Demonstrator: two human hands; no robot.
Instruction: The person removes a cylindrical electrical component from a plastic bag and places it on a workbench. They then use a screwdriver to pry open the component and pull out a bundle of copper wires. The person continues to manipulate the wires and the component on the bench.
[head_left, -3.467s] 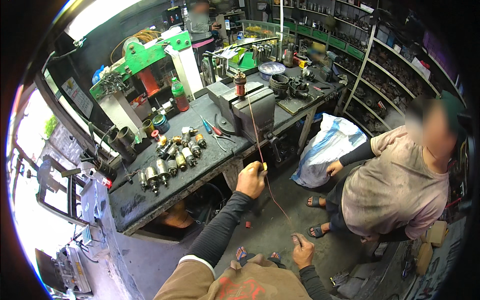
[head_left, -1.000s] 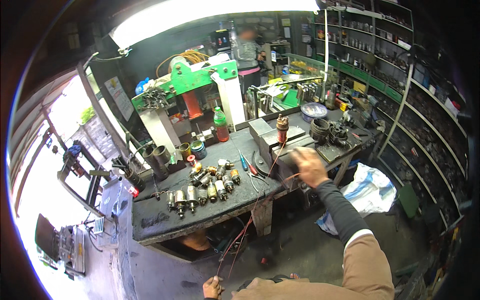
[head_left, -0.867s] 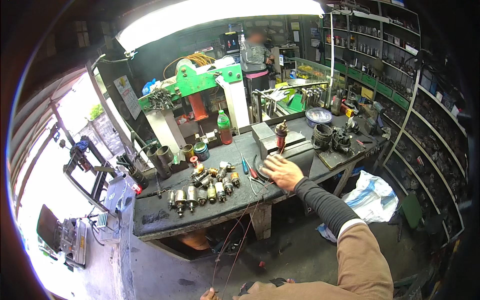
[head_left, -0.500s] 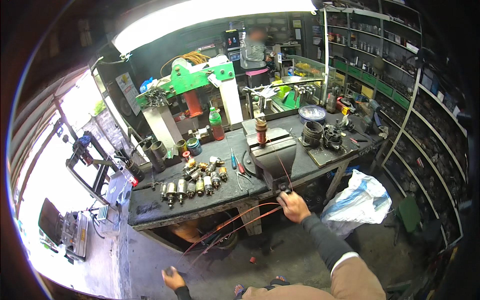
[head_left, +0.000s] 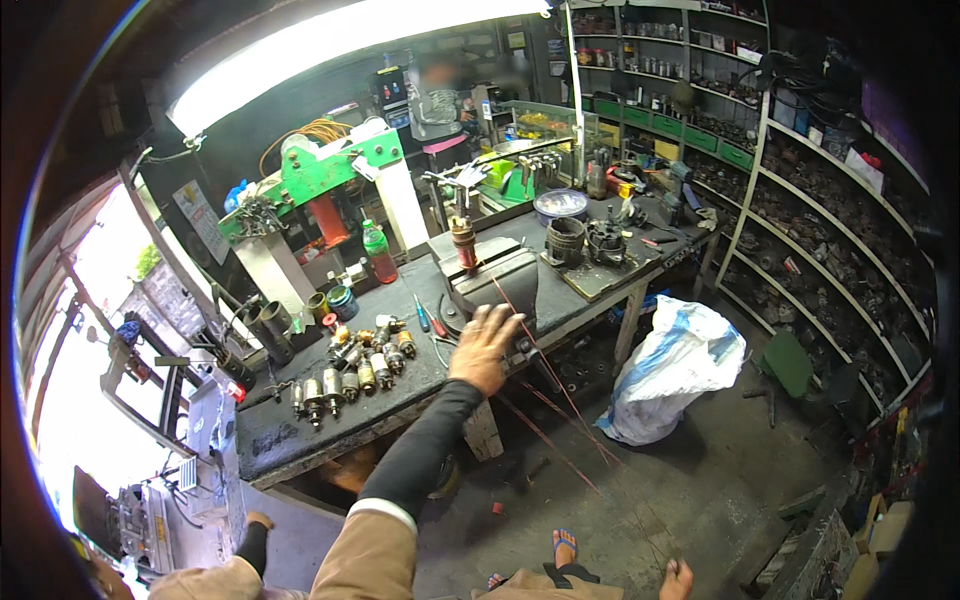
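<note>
Beyond the left hand (head_left: 483, 350) hangs a sheet (head_left: 201, 221), print blurred.

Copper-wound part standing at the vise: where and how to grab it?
Probably by the upper end of the copper-wound part, fingers closing around it from above or the left. It stands upright with that end clear above the vise; its foot is down at the vise. The reddish wire trails off toward the near right, so I'd avoid that side.

A blue-striped white sack (head_left: 672, 375), right of centre; copper-red wire (head_left: 540, 352) at centre; a green beam (head_left: 335, 172) and green-topped red bottle (head_left: 379, 252), upper left.
</note>
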